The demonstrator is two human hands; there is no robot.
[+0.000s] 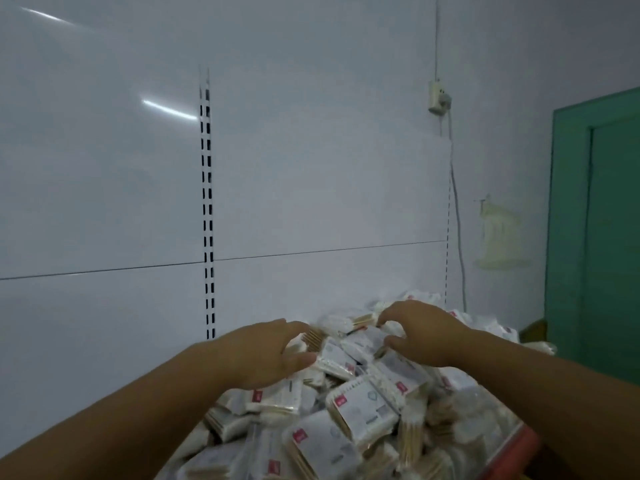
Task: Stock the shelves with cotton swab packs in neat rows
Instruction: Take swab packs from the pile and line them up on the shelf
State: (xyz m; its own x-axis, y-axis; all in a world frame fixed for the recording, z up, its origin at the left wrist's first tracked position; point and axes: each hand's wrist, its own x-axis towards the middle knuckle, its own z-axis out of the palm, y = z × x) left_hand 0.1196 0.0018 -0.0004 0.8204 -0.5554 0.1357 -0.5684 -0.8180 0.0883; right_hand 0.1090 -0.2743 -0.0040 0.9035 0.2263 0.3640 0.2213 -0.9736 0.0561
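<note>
Where packs (363,410) heap (one pile), left hand (266,355) and right hand (419,334) curl above.

No text can be read. Small red tags (300,436) with white marks are seen on the cotton swab packs (363,410), and grey printing (372,398) is seen on their white faces, but all of it is blurred beyond reading.

A shop: white back panels (311,185) with slotted shelf uprights (207,202) behind a heap of identical cotton swab packs (363,408).
</note>
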